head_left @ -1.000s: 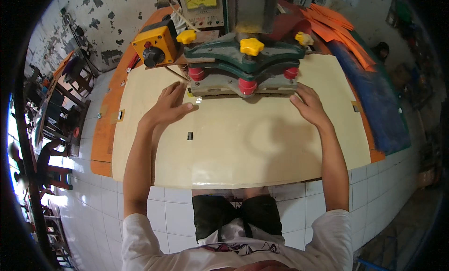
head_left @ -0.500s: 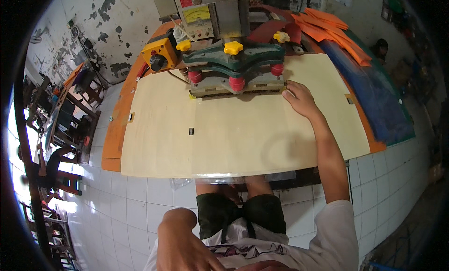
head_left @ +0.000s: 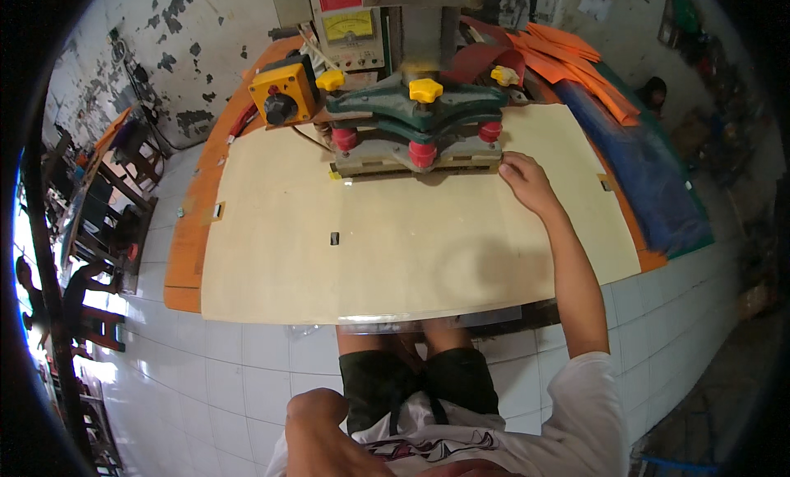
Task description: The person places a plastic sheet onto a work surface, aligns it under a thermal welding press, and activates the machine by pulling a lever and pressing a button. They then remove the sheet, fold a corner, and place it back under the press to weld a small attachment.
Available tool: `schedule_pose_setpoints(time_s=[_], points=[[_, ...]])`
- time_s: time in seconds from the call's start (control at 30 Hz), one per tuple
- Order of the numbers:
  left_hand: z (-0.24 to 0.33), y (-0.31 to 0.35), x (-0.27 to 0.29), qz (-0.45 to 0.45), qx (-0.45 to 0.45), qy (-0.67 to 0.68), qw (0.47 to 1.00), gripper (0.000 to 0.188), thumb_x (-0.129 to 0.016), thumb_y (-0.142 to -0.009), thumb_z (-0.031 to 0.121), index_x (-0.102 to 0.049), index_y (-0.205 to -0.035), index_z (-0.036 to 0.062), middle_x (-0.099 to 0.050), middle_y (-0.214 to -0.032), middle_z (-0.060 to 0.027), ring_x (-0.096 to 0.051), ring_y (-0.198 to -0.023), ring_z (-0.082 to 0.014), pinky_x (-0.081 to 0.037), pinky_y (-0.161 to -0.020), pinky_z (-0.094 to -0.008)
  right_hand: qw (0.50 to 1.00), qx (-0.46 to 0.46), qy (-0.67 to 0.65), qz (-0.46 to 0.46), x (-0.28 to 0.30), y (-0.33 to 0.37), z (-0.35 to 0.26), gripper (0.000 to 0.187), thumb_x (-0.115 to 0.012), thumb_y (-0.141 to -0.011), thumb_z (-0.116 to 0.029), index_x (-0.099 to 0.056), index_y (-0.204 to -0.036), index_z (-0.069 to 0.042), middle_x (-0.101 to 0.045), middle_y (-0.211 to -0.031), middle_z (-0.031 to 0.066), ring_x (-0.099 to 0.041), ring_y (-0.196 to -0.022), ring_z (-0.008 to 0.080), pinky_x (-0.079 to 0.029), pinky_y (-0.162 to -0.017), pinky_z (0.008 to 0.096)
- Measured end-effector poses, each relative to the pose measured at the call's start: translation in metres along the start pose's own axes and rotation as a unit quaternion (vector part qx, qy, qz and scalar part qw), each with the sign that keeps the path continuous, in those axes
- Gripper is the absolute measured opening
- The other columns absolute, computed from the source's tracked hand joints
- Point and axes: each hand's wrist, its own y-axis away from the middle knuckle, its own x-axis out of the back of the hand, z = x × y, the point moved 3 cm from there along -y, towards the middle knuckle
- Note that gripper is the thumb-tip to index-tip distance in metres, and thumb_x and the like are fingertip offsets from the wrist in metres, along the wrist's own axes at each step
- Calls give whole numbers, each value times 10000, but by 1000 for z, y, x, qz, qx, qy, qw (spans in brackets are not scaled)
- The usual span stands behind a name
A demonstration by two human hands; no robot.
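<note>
My right hand (head_left: 527, 181) lies at the right end of the press's lower bar (head_left: 424, 164), fingers stretched forward and thumb a little apart. Its fingertips touch or nearly touch the bar end; I cannot tell which. The press head (head_left: 420, 115) is dark green and grey, with yellow star knobs and red spacers. Beneath the bar, a clear plastic sheet (head_left: 444, 255) covers the middle of a cream board (head_left: 271, 263), and its front edge hangs over the board. My left hand (head_left: 329, 454) is raised at the lower edge of the picture, largely cut off, its fingers hidden.
A yellow control box (head_left: 284, 94) with a black knob stands left of the press, near a meter panel (head_left: 350, 33). At the right lie orange sheets (head_left: 576, 62) and blue material (head_left: 629, 173). An orange tabletop (head_left: 185, 263) shows around the board. White floor tiles (head_left: 222, 354) lie below.
My left hand has dropped further out at the lower edge. My right hand keeps its place at the bar end. The whole view has shifted slightly.
</note>
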Motion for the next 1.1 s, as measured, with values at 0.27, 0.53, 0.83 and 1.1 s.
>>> schedule_pose_setpoints(time_s=[0.27,0.53,0.83,1.1], points=[[-11,34,-47,203,29,28,978,443,-531,-977,609,-687,-1080,207,-669,-978,3,-640,-876,-223,-460,-745,-407,986,-58,-7,158,29,5,-18,266,-605,-978,-220,-716,-1096,-9,-725,-1034,165,-688,-943,257,-527,-860,354],[13,25,-28,182,149,99,967,372,-496,-1027,465,-656,-868,168,-619,-769,-83,-614,-684,-267,-485,-712,-447,951,-143,158,224,154,7,3,446,-644,-942,-347,-683,-1216,3,-702,-1192,201,-666,-1129,312,-492,-974,384],[38,153,57,399,552,-332,653,249,-744,-871,229,-640,-763,30,-616,-728,-58,-576,-709,-201,-453,-683,-328,851,-379,354,-85,260,97,140,684,-639,-930,-466,-517,-1454,-42,-468,-1512,228,-442,-1405,374,-364,-1153,450],[33,226,78,457,656,-439,410,190,-686,-920,156,-651,-901,-29,-600,-859,-78,-549,-785,-142,-458,-734,-292,894,-273,354,-14,266,103,105,544,-827,-774,-331,-719,-1202,-13,-702,-1203,221,-673,-1140,337,-515,-984,411]])
